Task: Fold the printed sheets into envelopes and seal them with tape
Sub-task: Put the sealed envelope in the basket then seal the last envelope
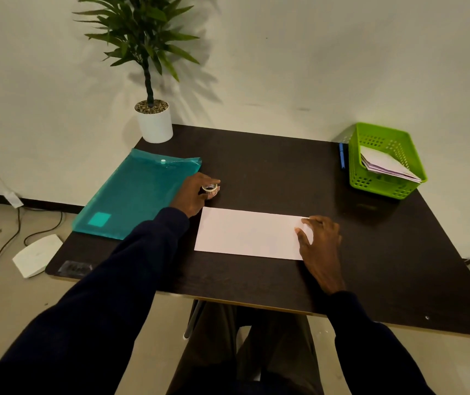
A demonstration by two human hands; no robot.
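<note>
Head view: the folded sheet (249,233) lies flat as a long strip on the dark table (270,172), right in front of you. Its left end is near the tape roll (210,189). Step in hand, by my read: fetch tape to seal this fold.

To do it well:
- Press down with the right hand so the fold can't spring open while you bring the roll over.
- Find the tape's free end first. The tape looks clear, so the end is likely hard to spot.
- Pull a short piece, lay it across the open seam with half on each layer, and rub it flat. Which edge is the open seam isn't visible from here.

Your left hand (192,193) grips the roll with its fingers (210,181) curled over and round it. I can't tell if the roll sits on the table or is just off it.

Your right hand (320,242) rests on the sheet's right end. Its fingers are loosely bent and close together at the top corner, with the thumb (300,233) spread apart and lying on the paper. That reads as pressing, not pinching. Whether a fingertip hooks under the edge, I can't tell.

Folded papers (389,166) sit in the green basket (381,186) at far right, so this sheet likely goes there once taped.
</note>
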